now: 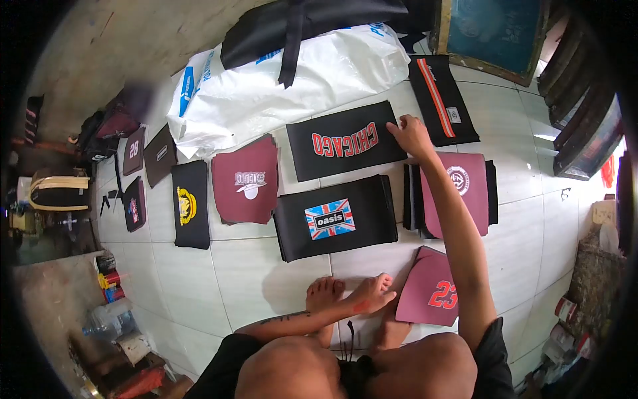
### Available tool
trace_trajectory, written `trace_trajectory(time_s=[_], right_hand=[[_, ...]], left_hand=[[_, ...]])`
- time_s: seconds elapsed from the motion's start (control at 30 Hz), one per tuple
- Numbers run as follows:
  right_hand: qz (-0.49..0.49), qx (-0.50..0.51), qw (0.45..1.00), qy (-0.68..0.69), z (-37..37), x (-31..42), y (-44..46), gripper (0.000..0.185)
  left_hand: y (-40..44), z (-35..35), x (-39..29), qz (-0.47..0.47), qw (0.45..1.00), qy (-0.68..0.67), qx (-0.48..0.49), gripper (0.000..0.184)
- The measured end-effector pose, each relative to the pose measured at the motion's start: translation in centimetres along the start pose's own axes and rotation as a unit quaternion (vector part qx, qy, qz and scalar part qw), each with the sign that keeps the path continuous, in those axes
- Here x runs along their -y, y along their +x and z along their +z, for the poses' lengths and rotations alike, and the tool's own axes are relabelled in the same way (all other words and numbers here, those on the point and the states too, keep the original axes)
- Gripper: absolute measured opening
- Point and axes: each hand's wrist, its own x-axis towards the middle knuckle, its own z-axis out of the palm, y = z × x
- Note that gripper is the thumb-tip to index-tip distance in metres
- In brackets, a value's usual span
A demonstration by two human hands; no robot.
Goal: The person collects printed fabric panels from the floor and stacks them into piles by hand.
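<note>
My right hand (413, 137) reaches forward, its fingers closed on the right edge of a black fabric panel (302, 143) printed CHICAGO in red. That panel lies flat on the tiles. My left hand (373, 293) rests low between my feet, fingers curled, with nothing visible in it. Just ahead of it is a stack of black panels (372, 219) with an "oasis" flag print. A maroon panel (419, 292) marked 23 lies by my right foot, partly under my right forearm. Beneath the same arm sits a maroon stack (465, 213) with a round white emblem.
A big white plastic sack (286, 100) carries folded black material (319, 26). Leftward lie a maroon stack (232, 193), a black panel with a yellow print (189, 229) and several smaller panels. A black striped panel (432, 100) is at upper right, below a framed screen (495, 33).
</note>
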Motion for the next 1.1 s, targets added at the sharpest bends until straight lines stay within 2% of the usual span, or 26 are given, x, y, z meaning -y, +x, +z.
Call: trace_trajectory(time_s=[0.03, 0.07, 0.1, 0.17, 0.2, 0.27, 0.3, 0.4, 0.43, 0.47, 0.5, 0.57, 0.6, 0.7, 0.8, 0.93, 1.0, 1.1], right_hand=[[-0.066, -0.083, 0.994, 0.013, -0.3, -0.4, -2.2, 0.048], [-0.083, -0.08, 0.993, 0.041, -2.4, 0.2, -5.2, 0.044], [-0.101, -0.074, 0.99, 0.067, -5.0, 1.2, -8.5, 0.041], [-0.086, -0.142, 0.984, 0.066, -7.4, -0.8, -15.3, 0.031], [-0.048, -0.159, 0.982, 0.087, -8.3, -2.4, -18.7, 0.03], [0.044, -0.162, 0.984, 0.052, -10.3, -5.1, -25.7, 0.03], [0.112, -0.18, 0.977, 0.037, -10.7, -7.5, -29.2, 0.033], [0.25, -0.227, 0.934, -0.117, -9.7, -16.5, -40.0, 0.044], [0.323, -0.169, 0.927, -0.088, -10.0, -17.0, -42.4, 0.048], [0.393, -0.109, 0.911, -0.057, -10.2, -17.3, -43.6, 0.053], [0.391, -0.109, 0.912, -0.056, -10.1, -16.5, -43.6, 0.053], [0.402, -0.14, 0.905, -0.022, -9.3, -14.8, -43.4, 0.056], [0.397, -0.142, 0.906, -0.017, -9.0, -15.0, -43.1, 0.056], [0.412, -0.132, 0.9, 0.043, -8.3, -16.2, -42.5, 0.06], [0.391, -0.136, 0.91, 0.027, -7.5, -16.7, -42.6, 0.064], [0.378, -0.099, 0.92, -0.015, -8.1, -17.0, -42.4, 0.063], [0.363, -0.097, 0.927, -0.019, -8.6, -17.0, -41.8, 0.062], [0.379, -0.056, 0.924, -0.012, -8.7, -18.5, -42.2, 0.06]], left_hand=[[0.2, 0.2, 0.1, -0.012, 0.998, -0.053, 0.023, 0.046], [0.5, 0.5, 0.2, -0.024, 0.993, -0.107, 0.044, 0.054], [0.9, 1.4, 0.6, -0.021, 0.993, -0.108, 0.045, 0.054], [1.3, 3.4, 1.5, -0.077, 0.977, -0.191, 0.052, 0.072], [1.4, 3.5, 1.0, -0.074, 0.976, -0.196, 0.052, 0.072], [1.4, 3.3, -0.3, -0.154, 0.974, -0.153, 0.071, 0.083], [1.3, 3.8, -0.3, -0.153, 0.973, -0.157, 0.071, 0.083], [1.2, 4.7, -0.4, -0.165, 0.97, -0.172, 0.048, 0.092], [1.3, 4.4, -0.7, -0.174, 0.972, -0.146, 0.056, 0.093], [1.4, 4.1, -1.2, -0.183, 0.974, -0.12, 0.065, 0.094], [1.6, 3.4, -2.3, -0.182, 0.974, -0.119, 0.063, 0.094], [2.1, 2.1, -4.2, -0.209, 0.959, -0.112, 0.152, 0.102], [2.4, 2.6, -3.5, -0.206, 0.961, -0.109, 0.146, 0.102], [4.7, 7.7, 1.9, -0.182, 0.964, -0.104, 0.165, 0.119], [4.0, 7.3, -1.6, -0.217, 0.959, -0.03, 0.182, 0.11], [3.9, 8.0, -1.6, -0.17, 0.974, -0.026, 0.149, 0.1], [3.4, 6.3, -3.9, -0.171, 0.963, 0.027, 0.207, 0.092], [3.8, 7.4, -2.7, -0.157, 0.961, 0.06, 0.22, 0.087]])
